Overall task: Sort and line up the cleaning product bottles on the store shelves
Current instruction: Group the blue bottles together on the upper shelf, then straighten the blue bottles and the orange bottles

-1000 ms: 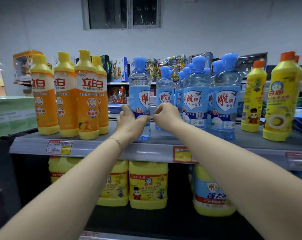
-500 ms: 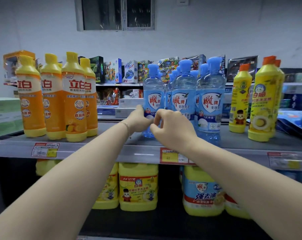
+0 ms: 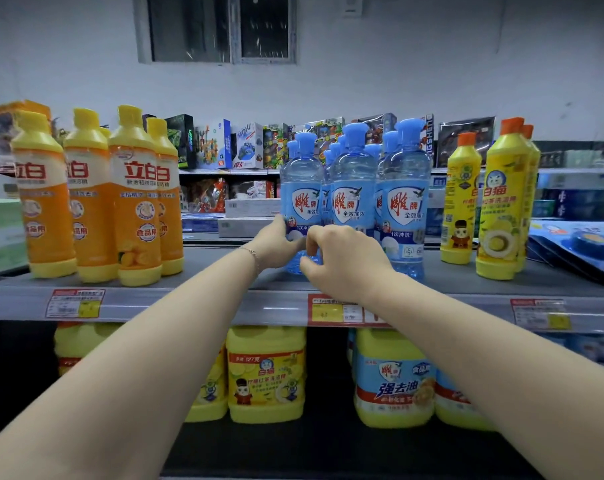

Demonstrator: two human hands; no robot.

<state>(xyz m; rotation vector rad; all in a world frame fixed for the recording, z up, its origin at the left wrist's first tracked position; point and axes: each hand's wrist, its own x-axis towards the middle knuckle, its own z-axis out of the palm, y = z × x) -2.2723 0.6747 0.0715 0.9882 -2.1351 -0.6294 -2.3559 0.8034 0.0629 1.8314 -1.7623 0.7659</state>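
Note:
Several clear blue bottles with blue caps stand bunched in the middle of the grey shelf (image 3: 203,299). My left hand (image 3: 276,245) wraps the lower left side of the leftmost blue bottle (image 3: 302,188). My right hand (image 3: 345,265) hovers at the base of the same bottle and its neighbour (image 3: 352,188), fingers curled; whether it grips is unclear. A third front blue bottle (image 3: 406,195) stands to the right. Several orange bottles (image 3: 134,202) with yellow caps stand at the left. Yellow bottles (image 3: 504,202) with orange caps stand at the right.
Below the shelf sit large yellow jugs (image 3: 266,375) and a blue-labelled jug (image 3: 394,382). Price tags (image 3: 75,303) line the shelf lip. Toy boxes (image 3: 245,147) fill a farther shelf behind. A dark flat package (image 3: 584,247) lies at the far right.
The leftmost blue bottle has slid right with my left hand and now stands against the blue group. My right hand dropped from the labels to the bottle bases.

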